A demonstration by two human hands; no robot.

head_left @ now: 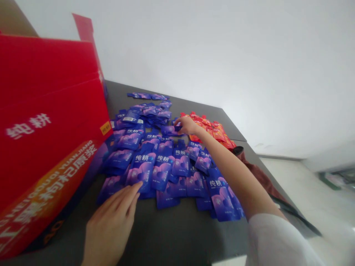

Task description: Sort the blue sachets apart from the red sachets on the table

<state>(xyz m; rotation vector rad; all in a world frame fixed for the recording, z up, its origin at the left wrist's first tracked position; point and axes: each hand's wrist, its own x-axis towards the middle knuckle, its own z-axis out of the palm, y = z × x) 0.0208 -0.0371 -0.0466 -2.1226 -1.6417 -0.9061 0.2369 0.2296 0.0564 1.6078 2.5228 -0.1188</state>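
Several blue-purple pouches (pixel 163 166) with white lettering lie spread across a dark table (pixel 172 236). My left hand (pixel 112 221) rests flat near the front, fingers stretched out, its fingertips touching a pouch (pixel 140 173) at the heap's near edge. My right hand (pixel 186 125) reaches far across the pile, the arm passing over the pouches, and its fingers pinch a blue pouch (pixel 170 130) at the back. Just beyond that hand lies a smaller heap of red-orange pouches (pixel 215 131).
A big red cardboard box (pixel 44 122) with white and yellow lettering stands open at the left, against the pile. A white wall rises behind the table. A dark red-brown cloth (pixel 257 175) hangs at the table's right edge, with pale floor beyond.
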